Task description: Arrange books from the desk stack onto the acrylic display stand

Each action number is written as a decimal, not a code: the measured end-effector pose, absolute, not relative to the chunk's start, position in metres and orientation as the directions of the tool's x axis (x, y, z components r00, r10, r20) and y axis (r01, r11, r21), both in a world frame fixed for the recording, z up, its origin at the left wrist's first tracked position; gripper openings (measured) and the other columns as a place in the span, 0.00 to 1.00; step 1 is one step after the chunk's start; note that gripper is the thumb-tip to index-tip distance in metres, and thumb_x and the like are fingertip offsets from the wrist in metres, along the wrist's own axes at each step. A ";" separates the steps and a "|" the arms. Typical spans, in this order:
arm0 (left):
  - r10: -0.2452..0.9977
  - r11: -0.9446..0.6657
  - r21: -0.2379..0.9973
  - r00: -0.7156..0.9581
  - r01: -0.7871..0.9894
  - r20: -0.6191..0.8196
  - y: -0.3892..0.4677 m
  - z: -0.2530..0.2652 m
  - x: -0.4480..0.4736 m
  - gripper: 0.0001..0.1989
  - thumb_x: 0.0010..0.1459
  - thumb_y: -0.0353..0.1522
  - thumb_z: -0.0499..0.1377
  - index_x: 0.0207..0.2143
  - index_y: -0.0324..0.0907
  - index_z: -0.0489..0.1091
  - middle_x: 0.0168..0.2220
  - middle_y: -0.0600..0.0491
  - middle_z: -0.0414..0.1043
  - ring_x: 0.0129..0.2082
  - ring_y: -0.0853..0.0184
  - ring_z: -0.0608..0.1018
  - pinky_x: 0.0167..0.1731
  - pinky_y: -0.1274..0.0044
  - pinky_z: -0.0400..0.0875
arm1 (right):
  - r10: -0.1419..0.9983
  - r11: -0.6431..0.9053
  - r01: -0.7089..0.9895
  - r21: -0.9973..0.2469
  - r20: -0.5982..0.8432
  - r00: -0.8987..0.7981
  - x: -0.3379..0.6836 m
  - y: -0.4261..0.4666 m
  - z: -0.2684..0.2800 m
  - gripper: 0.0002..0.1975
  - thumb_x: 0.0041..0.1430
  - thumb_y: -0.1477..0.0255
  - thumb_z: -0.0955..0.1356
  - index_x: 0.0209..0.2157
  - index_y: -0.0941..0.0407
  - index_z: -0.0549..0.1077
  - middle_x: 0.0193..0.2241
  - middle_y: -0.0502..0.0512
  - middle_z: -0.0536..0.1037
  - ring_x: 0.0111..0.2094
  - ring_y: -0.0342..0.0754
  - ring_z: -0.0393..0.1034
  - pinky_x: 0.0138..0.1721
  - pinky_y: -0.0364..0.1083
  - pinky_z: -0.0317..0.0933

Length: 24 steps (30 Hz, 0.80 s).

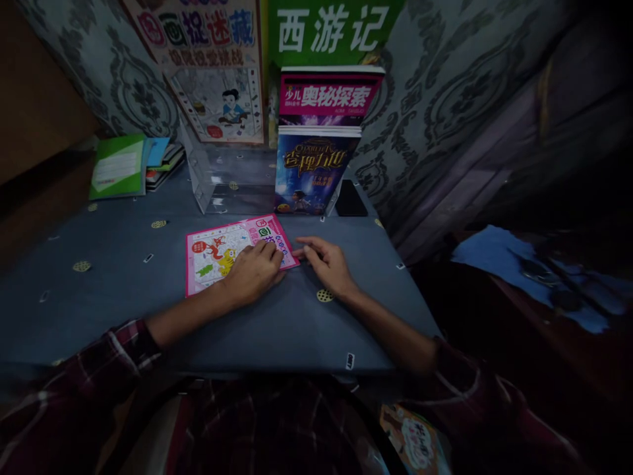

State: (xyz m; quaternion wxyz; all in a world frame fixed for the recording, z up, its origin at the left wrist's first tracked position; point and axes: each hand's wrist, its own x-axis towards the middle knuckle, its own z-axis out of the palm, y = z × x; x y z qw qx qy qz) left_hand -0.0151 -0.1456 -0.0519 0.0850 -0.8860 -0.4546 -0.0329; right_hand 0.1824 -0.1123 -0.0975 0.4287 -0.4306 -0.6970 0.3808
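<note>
A pink-bordered picture book (212,247) lies flat and slightly turned on the table, its cover showing cartoon animals. My left hand (254,270) rests over the book's lower right part with its fingers bent, closed at the near edge and covering some of the cover. At the book's right corner is my right hand (329,264), its index finger stretched out and its thumb apart from it. The right fingertips are at or very near the corner; whether they touch it I cannot tell.
Beyond the book, a clear acrylic stand (232,198) holds a large picture book (217,99), a green book (331,33), a magenta book (329,95) and a blue book (314,171). A black phone (351,199) lies beside it. Stacked booklets (119,165) sit back left.
</note>
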 end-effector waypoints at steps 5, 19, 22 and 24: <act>0.808 -0.564 -0.140 0.579 0.814 0.111 -0.146 -0.047 -0.010 0.15 0.70 0.36 0.51 0.44 0.36 0.74 0.42 0.40 0.75 0.46 0.54 0.74 0.35 0.71 0.73 | 0.925 0.343 0.301 -0.890 0.265 -0.272 0.183 -0.113 -0.097 0.17 0.68 0.64 0.63 0.51 0.55 0.76 0.35 0.56 0.85 0.37 0.51 0.79 0.40 0.51 0.72; 0.821 -0.553 -0.109 0.563 0.826 0.099 -0.145 -0.042 -0.010 0.19 0.71 0.33 0.48 0.40 0.35 0.78 0.39 0.40 0.77 0.42 0.54 0.77 0.30 0.71 0.71 | 0.920 0.374 0.327 -0.868 0.302 -0.252 0.183 -0.115 -0.092 0.18 0.68 0.64 0.62 0.51 0.56 0.77 0.35 0.56 0.85 0.34 0.50 0.75 0.39 0.50 0.69; 0.820 -0.553 -0.110 0.563 0.826 0.100 -0.147 -0.042 -0.009 0.19 0.70 0.33 0.49 0.40 0.36 0.78 0.39 0.40 0.77 0.42 0.54 0.76 0.29 0.71 0.71 | 0.920 0.375 0.337 -0.864 0.301 -0.251 0.183 -0.115 -0.092 0.17 0.67 0.66 0.63 0.50 0.55 0.77 0.35 0.56 0.85 0.34 0.50 0.76 0.40 0.51 0.69; 0.820 -0.552 -0.103 0.561 0.828 0.112 -0.149 -0.043 -0.008 0.18 0.70 0.34 0.49 0.40 0.35 0.78 0.39 0.40 0.76 0.42 0.54 0.76 0.30 0.71 0.71 | 0.919 0.372 0.333 -0.866 0.295 -0.262 0.182 -0.116 -0.092 0.16 0.67 0.68 0.63 0.49 0.55 0.78 0.34 0.55 0.85 0.35 0.51 0.77 0.41 0.51 0.70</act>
